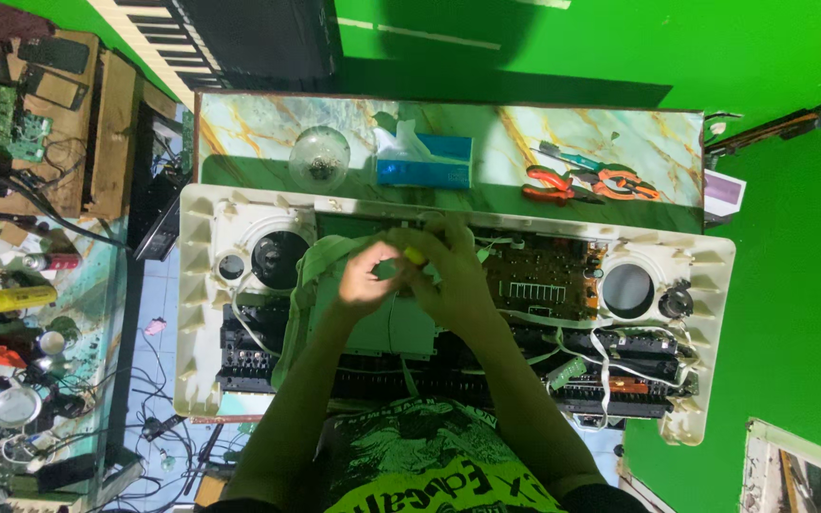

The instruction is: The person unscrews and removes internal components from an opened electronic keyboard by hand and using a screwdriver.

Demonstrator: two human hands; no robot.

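Hands meet over opened keyboard shell (203,313) | left hand (365,280) curled, contents unclear | right hand (453,275) pinching small yellow-tipped tool (414,255) between fingertips | circuit board (539,275) just right of fingers, exposed | casing off, wiring loose, reassembly not begun

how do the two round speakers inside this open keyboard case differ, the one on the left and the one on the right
The left speaker looks dark, nearly black, with a raised centre; the right speaker shows a paler, flat grey face. The left speaker sits close beside the left hand and a pale cloth; the right speaker lies beyond the brown circuit board, away from both hands. Both are round and sit in white ribbed wells of the case.
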